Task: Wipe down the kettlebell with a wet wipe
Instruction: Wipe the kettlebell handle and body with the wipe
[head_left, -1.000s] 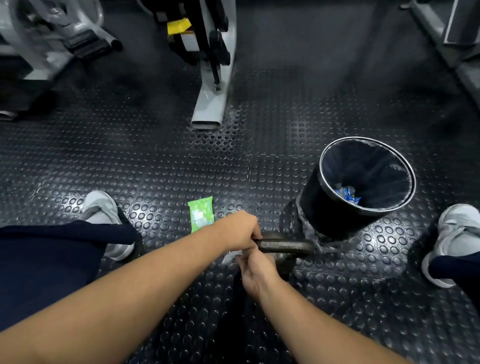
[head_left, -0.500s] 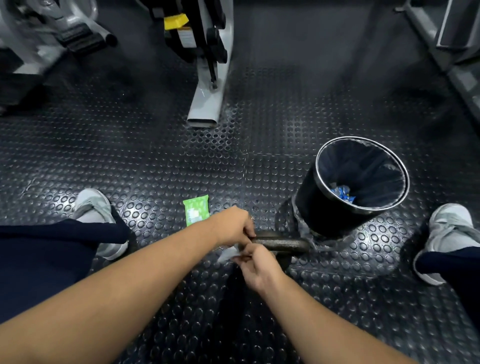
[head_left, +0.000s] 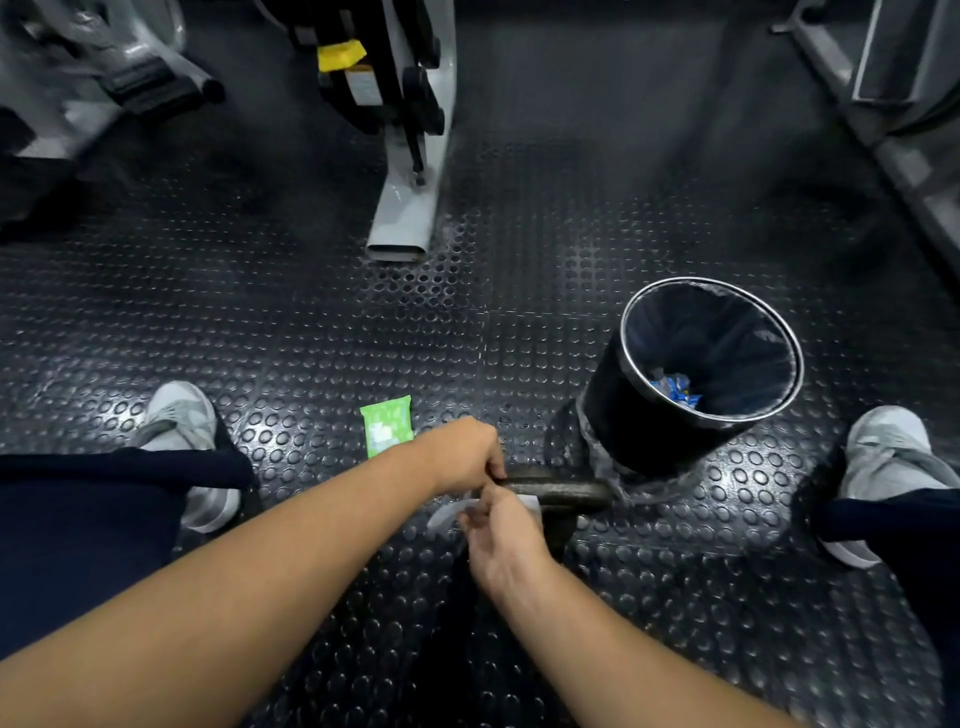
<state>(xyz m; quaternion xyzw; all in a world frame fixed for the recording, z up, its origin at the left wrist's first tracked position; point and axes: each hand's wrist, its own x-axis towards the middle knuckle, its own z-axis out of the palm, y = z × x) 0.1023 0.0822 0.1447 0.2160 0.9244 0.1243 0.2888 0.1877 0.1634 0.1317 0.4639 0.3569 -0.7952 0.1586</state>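
"Hands: report state."

"Left hand grips the kettlebell handle at the end away from the bin. Right hand pinches the wipe just under that handle."

"Kettlebell location?"

"On the floor, just beside the bin's near side. Contact cannot be confirmed."

"Change over the last second?"

"Minimal. Both hands hold position, and slightly more wipe shows past the right hand. Judgement: handle wiping is under way, and the body probably remains to be done."

"Legible text?"

"None. Green pack, left of the bin, carries a white label, unreadable."
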